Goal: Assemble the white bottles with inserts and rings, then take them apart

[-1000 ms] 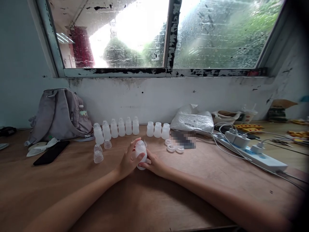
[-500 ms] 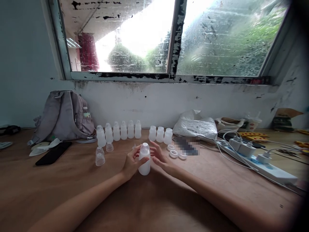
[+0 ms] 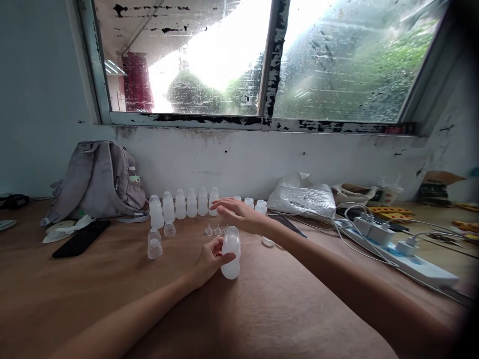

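Up and away goes the right hand [image 3: 239, 213], swung farther out from beside the frosted white plastic bottle with its clear domed cap [image 3: 232, 247], fingers outstretched, nothing visible in its grip. Nearest now, the left hand [image 3: 210, 259] alone has that bottle, grip curled around its side, bottle upright over the brown wooden counter [image 3: 269, 299]. Just beyond, small clear pointed pieces [image 3: 217, 232]; far left of centre, a row of capped frosted bottles [image 3: 191, 205]; right of them, uncapped white bottles [image 3: 261, 207], partly hidden.

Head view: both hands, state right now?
Left hand: closed, holding a capped bottle.
Right hand: open, fingers extended, nothing visible in its grip.
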